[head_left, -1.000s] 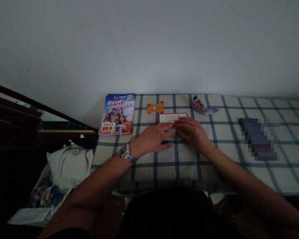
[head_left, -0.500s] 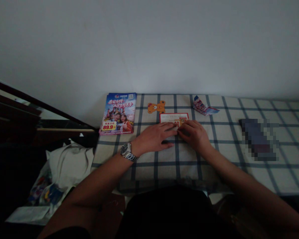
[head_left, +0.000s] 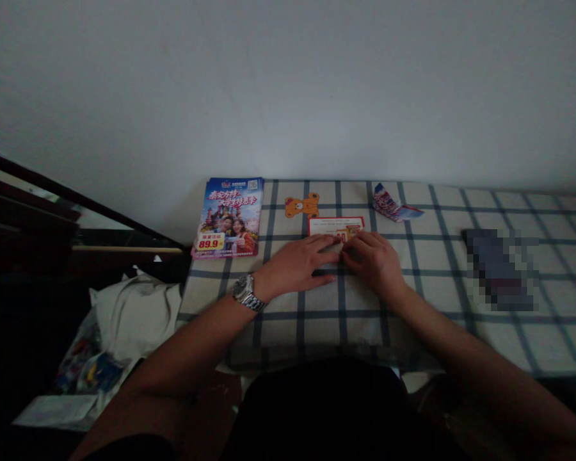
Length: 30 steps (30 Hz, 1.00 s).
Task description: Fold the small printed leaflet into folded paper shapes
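A white sheet of paper with a red border [head_left: 324,226] and printed text lies on the checked cloth, its near part covered by my fingers. My left hand [head_left: 300,264] rests flat with its fingers stretched out, the tips on the paper's lower middle and the thumb apart on the cloth. A metal watch [head_left: 246,291] circles the left wrist. At the paper's near right side, my right hand [head_left: 375,261] is closed, fingers bent and pinched together on the paper, close to the left fingertips. Whether the paper is folded there is hidden.
A stack of colourful flyers [head_left: 230,221] lies at the table's left end. A bear-shaped cutout or print [head_left: 301,205] is behind the paper. A folded flyer piece [head_left: 393,206] stands back right. A pixelated dark object [head_left: 496,266] lies right. White bags [head_left: 137,314] sit below left.
My right hand's fingers shift slightly at the paper's edge, showing a bit more of its print. My left hand stays in place, and the other things have not moved.
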Each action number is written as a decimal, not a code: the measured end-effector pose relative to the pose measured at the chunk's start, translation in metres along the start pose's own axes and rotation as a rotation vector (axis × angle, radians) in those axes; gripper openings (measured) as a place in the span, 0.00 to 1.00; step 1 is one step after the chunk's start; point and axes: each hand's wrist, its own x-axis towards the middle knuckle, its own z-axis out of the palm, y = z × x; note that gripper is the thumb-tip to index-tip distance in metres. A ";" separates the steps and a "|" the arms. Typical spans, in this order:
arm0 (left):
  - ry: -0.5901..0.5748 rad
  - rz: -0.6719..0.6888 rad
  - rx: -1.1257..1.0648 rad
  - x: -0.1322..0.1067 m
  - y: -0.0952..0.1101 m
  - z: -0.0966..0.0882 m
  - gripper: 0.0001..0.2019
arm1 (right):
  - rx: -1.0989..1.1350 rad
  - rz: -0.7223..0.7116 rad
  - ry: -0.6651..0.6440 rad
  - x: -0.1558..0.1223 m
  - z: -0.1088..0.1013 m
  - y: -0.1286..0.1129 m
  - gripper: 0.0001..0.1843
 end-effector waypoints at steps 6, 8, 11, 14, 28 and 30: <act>0.020 -0.010 0.013 -0.001 0.000 0.002 0.20 | -0.038 0.051 0.032 0.004 -0.004 0.008 0.03; 0.021 -0.004 0.009 -0.001 0.000 0.002 0.21 | -0.050 0.066 0.053 0.007 -0.006 0.015 0.04; 0.015 0.003 0.003 -0.002 0.000 0.002 0.21 | -0.036 0.099 0.065 0.012 -0.009 0.027 0.05; 0.021 -0.002 0.005 -0.002 0.000 0.002 0.21 | 0.003 0.140 0.082 0.016 -0.010 0.036 0.06; 0.030 0.008 0.008 -0.002 -0.002 0.004 0.21 | 0.021 0.206 0.132 0.018 -0.012 0.051 0.08; 0.033 0.002 0.016 -0.002 -0.001 0.004 0.21 | 0.032 0.195 0.138 0.015 -0.014 0.045 0.07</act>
